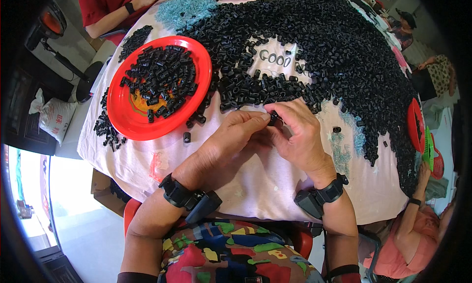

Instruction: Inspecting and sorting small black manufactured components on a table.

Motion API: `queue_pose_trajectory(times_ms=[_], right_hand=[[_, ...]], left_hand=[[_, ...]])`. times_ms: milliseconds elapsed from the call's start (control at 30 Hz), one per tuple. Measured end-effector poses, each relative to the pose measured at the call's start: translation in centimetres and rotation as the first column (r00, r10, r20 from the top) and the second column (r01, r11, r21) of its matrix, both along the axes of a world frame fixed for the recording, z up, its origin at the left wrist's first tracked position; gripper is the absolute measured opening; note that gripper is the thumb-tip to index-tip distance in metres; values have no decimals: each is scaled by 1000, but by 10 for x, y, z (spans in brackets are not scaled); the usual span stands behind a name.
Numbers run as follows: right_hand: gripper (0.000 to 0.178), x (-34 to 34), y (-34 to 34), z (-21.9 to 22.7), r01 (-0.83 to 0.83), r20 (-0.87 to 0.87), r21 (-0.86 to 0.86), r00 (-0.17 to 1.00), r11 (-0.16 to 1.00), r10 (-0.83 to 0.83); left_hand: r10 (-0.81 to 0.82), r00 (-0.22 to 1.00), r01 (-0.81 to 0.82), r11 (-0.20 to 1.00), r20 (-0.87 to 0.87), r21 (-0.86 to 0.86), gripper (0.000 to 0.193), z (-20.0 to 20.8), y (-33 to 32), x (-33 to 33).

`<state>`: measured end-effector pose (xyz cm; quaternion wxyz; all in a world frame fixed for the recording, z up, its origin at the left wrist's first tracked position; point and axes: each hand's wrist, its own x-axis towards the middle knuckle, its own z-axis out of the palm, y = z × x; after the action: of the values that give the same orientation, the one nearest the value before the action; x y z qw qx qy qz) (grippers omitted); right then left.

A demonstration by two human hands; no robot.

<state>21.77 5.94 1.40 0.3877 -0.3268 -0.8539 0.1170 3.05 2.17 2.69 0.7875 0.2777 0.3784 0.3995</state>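
The right hand (298, 130) is pinching a small black tube (273, 118) at its fingertips, long axis unclear, while the left hand (235, 132), nearer the red plate (129, 121), is meeting it, grip impossible to tell

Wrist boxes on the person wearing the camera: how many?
2. One black box is strapped at the wrist of the left hand, the other black box at the wrist of the right hand. Neither is hidden.
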Motion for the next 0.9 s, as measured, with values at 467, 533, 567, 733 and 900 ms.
queue_pose_trajectory(times_ms=[467,533,567,733,900], right_hand=[[46,-2,-4,6,-12,-104,-87,995,996,3],[47,-1,-3,6,19,-101,-55,995,998,-25],[44,0,-2,6,2,-118,-86,993,996,-12],[36,2,1,9,-7,-94,-7,996,1000,6],[38,-3,0,9,-23,-56,51,998,998,26]], left_hand=[[-34,991,30,999,130,31,23,-4,0,-3],[-34,992,30,999,122,33,24,-2,2,-3],[-33,993,29,999,113,32,24,-1,2,-3],[-21,993,16,999,113,42,25,-7,8,-4],[34,996,-39,997,84,60,27,16,-10,-9]])
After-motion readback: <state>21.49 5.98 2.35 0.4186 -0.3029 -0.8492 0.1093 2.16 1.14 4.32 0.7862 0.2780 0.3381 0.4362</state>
